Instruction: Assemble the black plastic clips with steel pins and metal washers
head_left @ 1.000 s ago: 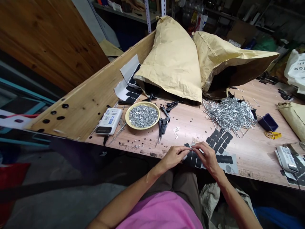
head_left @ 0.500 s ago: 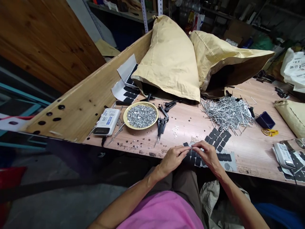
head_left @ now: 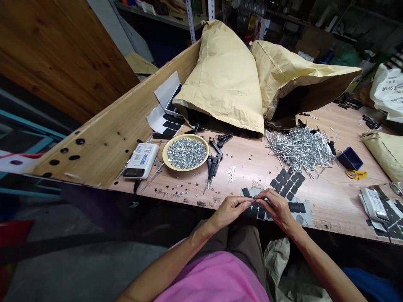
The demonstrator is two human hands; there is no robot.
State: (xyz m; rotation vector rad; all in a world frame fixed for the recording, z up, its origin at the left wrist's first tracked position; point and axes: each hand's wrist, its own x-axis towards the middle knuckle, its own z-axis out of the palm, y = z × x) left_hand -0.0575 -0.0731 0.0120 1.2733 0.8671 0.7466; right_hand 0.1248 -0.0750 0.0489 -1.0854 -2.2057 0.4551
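Observation:
My left hand (head_left: 231, 209) and my right hand (head_left: 275, 207) meet at the near edge of the wooden table (head_left: 245, 167), fingertips pinched together on a small thin metal piece I cannot make out well. Under them lies a grey sheet of black adhesive pads (head_left: 289, 188). A heap of silver metal pins (head_left: 300, 147) lies beyond on the right. A yellow dish of small silver parts (head_left: 186, 152) stands to the left, with black plastic clips (head_left: 214, 161) beside it.
Two tan paper sacks (head_left: 226, 79) lie across the back of the table. A white box (head_left: 140, 159) sits left of the dish. A blue tray (head_left: 350, 159), yellow rubber bands (head_left: 355, 174) and more pad sheets (head_left: 382, 212) lie at the right.
Both hands have dipped slightly toward the table edge, still pinched together. The view shifted a little between the oldest frame and now.

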